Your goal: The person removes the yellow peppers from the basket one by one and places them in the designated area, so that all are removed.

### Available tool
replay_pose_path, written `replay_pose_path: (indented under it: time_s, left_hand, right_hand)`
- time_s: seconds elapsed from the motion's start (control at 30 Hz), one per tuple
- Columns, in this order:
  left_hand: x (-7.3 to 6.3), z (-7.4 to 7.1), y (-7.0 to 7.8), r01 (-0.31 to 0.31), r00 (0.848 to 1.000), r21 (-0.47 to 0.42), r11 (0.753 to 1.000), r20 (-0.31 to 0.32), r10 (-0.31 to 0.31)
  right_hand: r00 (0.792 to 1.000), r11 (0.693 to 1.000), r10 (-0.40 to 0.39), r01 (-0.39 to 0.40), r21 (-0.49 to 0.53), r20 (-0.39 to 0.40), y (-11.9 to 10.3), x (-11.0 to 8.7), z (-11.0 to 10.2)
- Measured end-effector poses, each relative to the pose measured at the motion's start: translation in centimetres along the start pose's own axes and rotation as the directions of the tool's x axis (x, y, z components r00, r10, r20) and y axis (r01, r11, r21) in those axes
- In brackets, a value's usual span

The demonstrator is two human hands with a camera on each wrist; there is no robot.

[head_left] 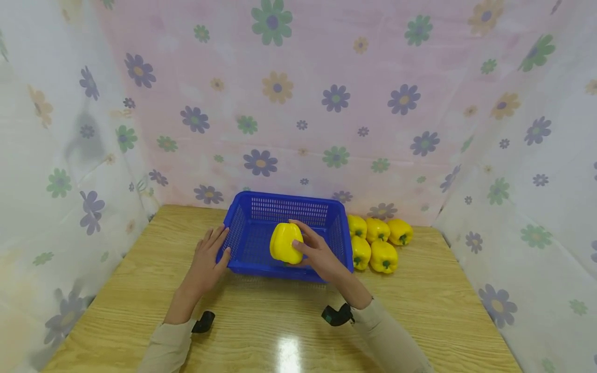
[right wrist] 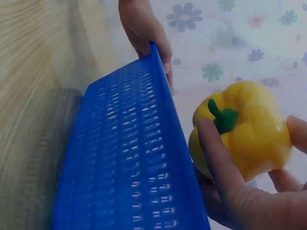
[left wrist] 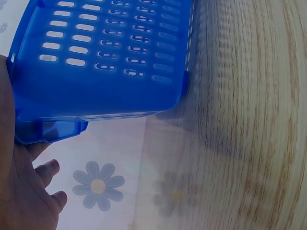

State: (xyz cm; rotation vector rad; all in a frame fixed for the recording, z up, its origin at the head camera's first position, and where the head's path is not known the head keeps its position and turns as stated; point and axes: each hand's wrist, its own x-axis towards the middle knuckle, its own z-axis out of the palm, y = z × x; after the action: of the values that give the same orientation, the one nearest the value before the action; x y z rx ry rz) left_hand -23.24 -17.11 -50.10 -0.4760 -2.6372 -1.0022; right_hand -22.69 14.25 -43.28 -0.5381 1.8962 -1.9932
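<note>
A yellow bell pepper is held in my right hand, above the near part of a blue plastic basket. In the right wrist view the pepper shows its green stem, with one finger lying beside it and other fingers around its side. My left hand holds the basket's left rim near the front corner, thumb over the edge. The left wrist view shows the basket's wall close to that hand, with some fingers extended free. The visible basket floor holds nothing.
Several more yellow bell peppers stand in two rows against the basket's right side. The wooden table is bounded by flower-patterned cloth at the back and both sides. Black wrist devices sit under both forearms.
</note>
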Motion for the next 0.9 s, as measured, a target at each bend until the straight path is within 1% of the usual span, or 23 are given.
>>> replay_pose_path:
  time_s: [0.17, 0.37, 0.5, 0.67, 0.77, 0.9]
  left_hand:
    - [0.0, -0.1, 0.1, 0.01, 1.0, -0.003, 1.0, 0.011, -0.01]
    - [0.0, -0.1, 0.0, 0.014, 1.0, 0.003, 1.0, 0.015, -0.014]
    - [0.0, 0.0, 0.0, 0.014, 1.0, 0.005, 1.0, 0.013, -0.014]
    - [-0.1, -0.1, 0.1, 0.013, 1.0, 0.003, 1.0, 0.011, -0.013]
    - [0.0, -0.1, 0.1, 0.011, 1.0, 0.002, 1.0, 0.01, -0.011]
    - [0.0, -0.2, 0.1, 0.013, 1.0, 0.001, 1.0, 0.016, -0.013]
  right_hand:
    - [1.0, 1.0, -0.009, 0.01, -0.02, 0.008, 0.5, -1.4, -0.5]
    - [1.0, 1.0, -0.003, 0.003, 0.009, -0.024, 0.7, -2.9, -1.0]
    - [0.999, 1.0, 0.0, 0.001, 0.006, -0.04, 0.7, -4.0, -1.1]
    - [0.999, 1.0, -0.005, 0.006, 0.011, -0.036, 0.7, -5.6, -1.5]
    - [0.999, 1.0, -0.008, 0.008, 0.011, -0.033, 0.6, -6.7, -2.1]
    - [0.997, 1.0, -0.023, 0.022, -0.012, -0.069, 0.7, -8.1, -3.3]
